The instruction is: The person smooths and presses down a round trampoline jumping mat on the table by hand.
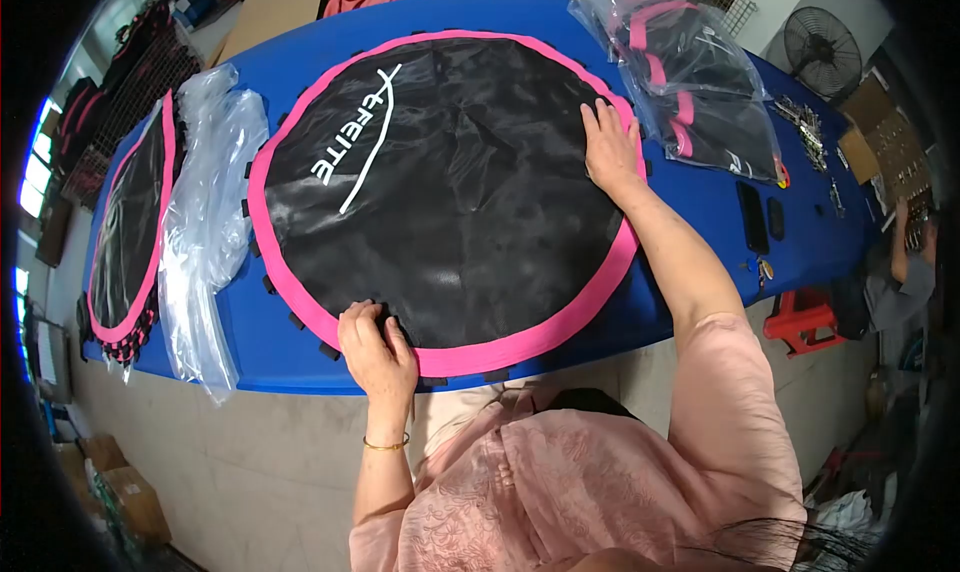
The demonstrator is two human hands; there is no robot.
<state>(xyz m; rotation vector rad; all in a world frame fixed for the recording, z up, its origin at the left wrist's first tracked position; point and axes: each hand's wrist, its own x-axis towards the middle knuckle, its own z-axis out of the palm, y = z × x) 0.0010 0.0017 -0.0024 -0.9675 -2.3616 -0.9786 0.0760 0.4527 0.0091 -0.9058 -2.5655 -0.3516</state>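
A round black sheet [450, 172] with a pink border and white lettering lies spread on the blue table. Small black tabs stick out around its rim. My left hand [378, 350] rests on the pink border at the near left edge, its fingers bent over the black part and partly hidden. My right hand [611, 150] lies on the right border with its fingers spread, holding nothing.
Clear plastic bags [205, 212] and a stack of pink-edged black sheets [135, 232] lie left. Bagged pink-and-black pieces [700, 82], a phone [752, 217], keys [765, 271] and metal parts [803, 127] lie right. A red stool [803, 321] stands below; another person's arm [901, 242] shows far right.
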